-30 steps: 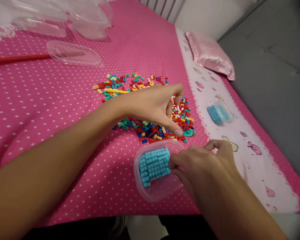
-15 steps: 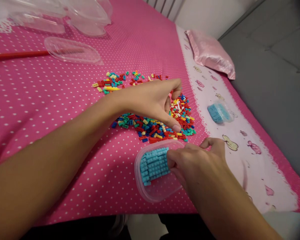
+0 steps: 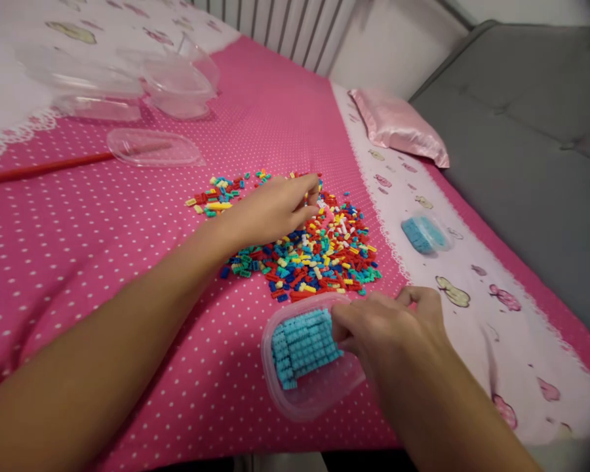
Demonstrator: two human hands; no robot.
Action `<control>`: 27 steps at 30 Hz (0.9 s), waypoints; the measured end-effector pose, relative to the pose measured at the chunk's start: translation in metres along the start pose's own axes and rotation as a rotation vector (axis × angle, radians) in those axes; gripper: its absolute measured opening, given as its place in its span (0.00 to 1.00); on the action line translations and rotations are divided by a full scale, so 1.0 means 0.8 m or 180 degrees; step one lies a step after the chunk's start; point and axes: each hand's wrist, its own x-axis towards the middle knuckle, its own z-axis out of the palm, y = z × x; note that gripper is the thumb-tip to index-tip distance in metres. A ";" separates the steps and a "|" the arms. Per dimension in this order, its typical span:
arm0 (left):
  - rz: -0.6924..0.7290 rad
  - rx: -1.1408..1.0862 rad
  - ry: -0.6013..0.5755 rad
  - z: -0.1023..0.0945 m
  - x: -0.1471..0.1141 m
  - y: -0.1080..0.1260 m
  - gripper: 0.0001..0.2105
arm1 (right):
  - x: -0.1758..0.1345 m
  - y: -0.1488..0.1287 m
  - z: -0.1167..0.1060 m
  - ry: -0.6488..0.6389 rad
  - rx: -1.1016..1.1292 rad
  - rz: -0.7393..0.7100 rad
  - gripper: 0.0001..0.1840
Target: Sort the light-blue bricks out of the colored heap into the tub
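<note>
My left hand (image 3: 280,206) hovers over a loose pile of small building bricks (image 3: 319,262) in red, blue, green, yellow and white. Its fingers curl, and the thumb stands apart from them; nothing shows between them. At the near side of the pile lies a clear plastic container (image 3: 309,406) with light blue bricks (image 3: 307,344) packed in rows inside. My right hand (image 3: 391,334) reaches over the container's right side, fingers pressed together at the edge of the blue rows. What its fingertips hold, if anything, is hidden.
A second small container (image 3: 425,234) of light blue bricks sits to the right. Clear plastic containers (image 3: 177,85) stand at the back left, near a clear lid (image 3: 152,147) and a red stick (image 3: 49,168). A pink pillow (image 3: 400,124) lies by the grey headboard (image 3: 511,124).
My left hand has shifted left over the pile, and its thumb has come closer to the fingers. My right hand stays at the container. The camera view has tilted up somewhat.
</note>
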 end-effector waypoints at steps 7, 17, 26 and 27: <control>0.0097 0.0515 -0.0247 -0.003 0.000 -0.020 0.09 | 0.066 0.071 -0.024 0.0250 0.1298 0.0672 0.03; -0.0068 0.0660 -0.0310 0.003 -0.007 -0.024 0.13 | 0.170 0.225 0.086 0.1566 0.2340 0.1113 0.20; -0.0977 0.0196 0.0200 0.005 -0.040 -0.038 0.18 | 0.141 0.240 0.104 0.1537 0.2653 0.1598 0.19; -0.1103 0.0171 0.0283 0.003 -0.041 -0.041 0.18 | 0.141 0.239 0.105 0.1548 0.2623 0.1638 0.19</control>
